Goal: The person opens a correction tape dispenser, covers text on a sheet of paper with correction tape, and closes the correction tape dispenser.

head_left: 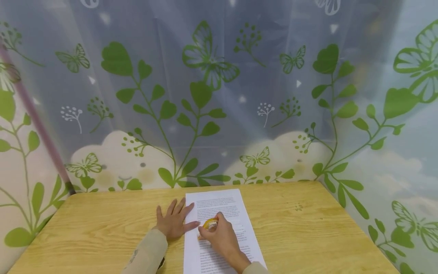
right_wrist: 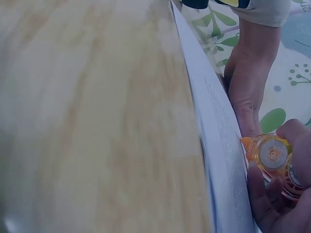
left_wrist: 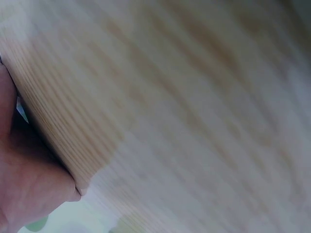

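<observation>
A sheet of printed paper lies on the wooden table, its far end close to the table's back edge. My right hand grips an orange-yellow, see-through correction tape dispenser between thumb and fingers, over the printed lines in the head view. Its round inner reels show in the right wrist view. With fingers spread, my left hand rests at the paper's left edge, partly on the wood and partly on the sheet. Only part of that left hand appears in the left wrist view.
The wooden table extends to both sides of the paper. Behind it hangs a curtain printed with green leaves, butterflies and clouds, which also closes off the left and right sides.
</observation>
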Action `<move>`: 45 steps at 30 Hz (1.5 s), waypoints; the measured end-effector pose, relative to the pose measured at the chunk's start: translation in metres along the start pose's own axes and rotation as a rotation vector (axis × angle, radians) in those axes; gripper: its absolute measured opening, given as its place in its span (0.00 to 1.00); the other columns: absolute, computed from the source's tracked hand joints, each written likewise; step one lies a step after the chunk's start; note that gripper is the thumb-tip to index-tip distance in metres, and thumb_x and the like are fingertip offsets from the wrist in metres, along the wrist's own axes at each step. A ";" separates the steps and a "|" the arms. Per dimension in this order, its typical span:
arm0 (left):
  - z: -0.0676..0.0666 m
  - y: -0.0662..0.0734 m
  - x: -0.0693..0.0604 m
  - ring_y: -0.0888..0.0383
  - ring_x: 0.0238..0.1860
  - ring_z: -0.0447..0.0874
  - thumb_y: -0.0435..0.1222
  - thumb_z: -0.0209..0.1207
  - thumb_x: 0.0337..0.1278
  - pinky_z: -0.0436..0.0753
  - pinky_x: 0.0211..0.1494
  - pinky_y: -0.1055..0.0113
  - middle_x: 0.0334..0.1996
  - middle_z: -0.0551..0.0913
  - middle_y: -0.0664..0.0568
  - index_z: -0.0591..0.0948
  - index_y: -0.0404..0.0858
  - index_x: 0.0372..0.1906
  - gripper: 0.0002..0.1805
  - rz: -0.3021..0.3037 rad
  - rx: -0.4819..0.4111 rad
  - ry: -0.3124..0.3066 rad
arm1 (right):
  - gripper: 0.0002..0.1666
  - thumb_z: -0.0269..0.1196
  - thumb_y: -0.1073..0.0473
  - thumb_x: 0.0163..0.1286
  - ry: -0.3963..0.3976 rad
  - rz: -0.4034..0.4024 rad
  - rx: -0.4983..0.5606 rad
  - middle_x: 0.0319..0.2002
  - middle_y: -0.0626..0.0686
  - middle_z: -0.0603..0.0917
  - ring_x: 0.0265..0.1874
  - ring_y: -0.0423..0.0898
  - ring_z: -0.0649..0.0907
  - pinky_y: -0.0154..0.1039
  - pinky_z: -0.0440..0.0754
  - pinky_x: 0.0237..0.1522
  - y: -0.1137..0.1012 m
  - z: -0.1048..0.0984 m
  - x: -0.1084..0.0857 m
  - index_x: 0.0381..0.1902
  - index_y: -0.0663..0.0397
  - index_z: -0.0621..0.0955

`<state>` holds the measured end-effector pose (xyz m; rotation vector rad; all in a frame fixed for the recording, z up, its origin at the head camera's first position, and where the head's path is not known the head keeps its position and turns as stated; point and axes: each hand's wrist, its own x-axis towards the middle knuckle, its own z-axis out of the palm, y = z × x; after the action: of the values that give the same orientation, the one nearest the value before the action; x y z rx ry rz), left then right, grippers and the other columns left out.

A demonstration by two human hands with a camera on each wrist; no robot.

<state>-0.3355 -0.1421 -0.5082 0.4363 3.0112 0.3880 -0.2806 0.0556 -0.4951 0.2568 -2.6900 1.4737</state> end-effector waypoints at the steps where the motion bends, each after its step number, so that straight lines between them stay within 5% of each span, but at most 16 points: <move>1: 0.000 0.001 0.000 0.42 0.73 0.40 0.73 0.40 0.54 0.32 0.61 0.28 0.75 0.47 0.49 0.58 0.54 0.74 0.45 0.001 -0.001 -0.004 | 0.25 0.69 0.46 0.58 -0.002 -0.002 0.010 0.18 0.42 0.78 0.14 0.39 0.75 0.34 0.73 0.17 0.000 0.000 0.000 0.36 0.55 0.69; 8: -0.010 0.008 -0.007 0.40 0.73 0.43 0.69 0.44 0.58 0.35 0.60 0.26 0.75 0.50 0.46 0.61 0.51 0.73 0.43 0.015 -0.018 -0.008 | 0.25 0.69 0.48 0.58 -0.002 -0.033 0.022 0.18 0.42 0.79 0.13 0.39 0.77 0.33 0.75 0.17 0.004 -0.005 0.000 0.38 0.57 0.69; 16: 0.011 -0.009 0.005 0.42 0.74 0.39 0.73 0.40 0.53 0.31 0.61 0.28 0.76 0.47 0.51 0.59 0.56 0.73 0.45 0.016 -0.025 0.035 | 0.24 0.70 0.49 0.58 -0.010 -0.039 0.010 0.19 0.43 0.80 0.14 0.39 0.78 0.33 0.76 0.17 0.009 -0.015 0.002 0.38 0.57 0.69; 30: 0.009 -0.007 0.002 0.43 0.74 0.38 0.72 0.41 0.54 0.30 0.61 0.29 0.76 0.46 0.51 0.59 0.57 0.73 0.44 0.015 -0.028 0.025 | 0.24 0.69 0.50 0.60 -0.030 -0.033 0.035 0.19 0.44 0.81 0.14 0.41 0.78 0.33 0.76 0.16 0.022 -0.035 0.002 0.39 0.59 0.69; 45: -0.010 0.006 -0.008 0.39 0.73 0.40 0.68 0.44 0.59 0.29 0.59 0.27 0.75 0.47 0.45 0.59 0.51 0.74 0.42 0.038 -0.064 -0.010 | 0.23 0.69 0.50 0.60 -0.002 0.005 0.021 0.17 0.44 0.79 0.14 0.37 0.71 0.30 0.66 0.15 0.042 -0.062 0.004 0.34 0.57 0.68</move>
<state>-0.3271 -0.1415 -0.4967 0.4887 2.9754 0.4816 -0.2935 0.1299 -0.4961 0.2526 -2.6802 1.5053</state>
